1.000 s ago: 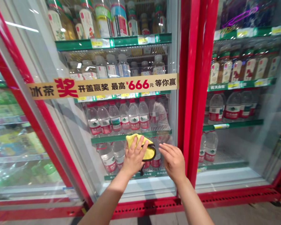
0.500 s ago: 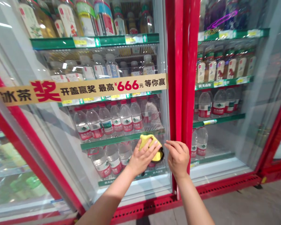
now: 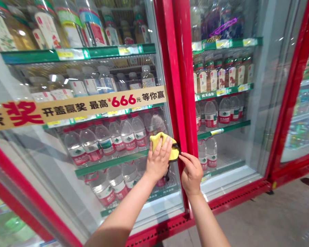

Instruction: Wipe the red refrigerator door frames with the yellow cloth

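My left hand [image 3: 159,156] presses a yellow cloth [image 3: 157,140] with a dark edging against the glass door [image 3: 141,77], low on its right side. The fingers lie stretched over the cloth, and its dark-edged corner reaches the red door frame [image 3: 167,68]. Just right of it is my right hand [image 3: 193,171], closed, with thumb and forefinger brought together at the frame beside the cloth's edge. What those fingertips grip, if anything, is hidden. Behind the glass, water bottles [image 3: 128,133] with red caps stand on a green-edged shelf [image 3: 113,163].
A beige printed strip [image 3: 92,106] crosses the glass above my hands. On the right, a second glass-fronted cooler holds drink bottles [image 3: 231,73] on shelves. Another red-framed cooler [image 3: 285,130] stands farther right. Grey floor [image 3: 260,219] shows at the lower right.
My left hand and the cloth have moved up the glass, and the cloth's corner is now against the red frame. My right hand stays close to the frame. The view has turned right.
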Demonstrator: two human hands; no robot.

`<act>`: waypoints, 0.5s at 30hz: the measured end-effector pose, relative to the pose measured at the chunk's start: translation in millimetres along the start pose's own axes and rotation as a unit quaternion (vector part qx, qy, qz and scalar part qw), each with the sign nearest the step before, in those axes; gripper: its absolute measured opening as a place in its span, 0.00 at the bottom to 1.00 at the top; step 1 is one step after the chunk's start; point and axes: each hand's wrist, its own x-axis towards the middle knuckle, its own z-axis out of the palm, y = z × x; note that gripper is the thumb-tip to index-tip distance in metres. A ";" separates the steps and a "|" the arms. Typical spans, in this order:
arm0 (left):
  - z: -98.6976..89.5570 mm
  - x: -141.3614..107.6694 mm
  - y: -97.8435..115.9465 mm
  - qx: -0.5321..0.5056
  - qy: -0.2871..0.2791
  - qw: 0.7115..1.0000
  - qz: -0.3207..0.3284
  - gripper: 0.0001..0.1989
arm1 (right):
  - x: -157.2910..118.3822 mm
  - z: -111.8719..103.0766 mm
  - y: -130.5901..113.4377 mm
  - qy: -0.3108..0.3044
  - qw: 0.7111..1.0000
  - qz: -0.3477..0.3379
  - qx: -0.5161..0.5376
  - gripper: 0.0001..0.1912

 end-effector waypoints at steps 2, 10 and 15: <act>-1.5 16.1 -1.0 0.012 0.016 1.000 -0.019 0.35 | 2.3 -1.3 -0.9 0.001 1.000 0.002 0.005 0.23; -19.1 -7.3 -29.9 -0.034 0.094 0.990 0.099 0.23 | 16.5 -18.5 2.3 0.037 0.999 0.001 -0.017 0.21; -27.8 45.2 -21.2 -0.049 0.132 0.987 0.075 0.32 | 31.6 -33.5 -3.4 0.100 0.995 0.015 0.001 0.20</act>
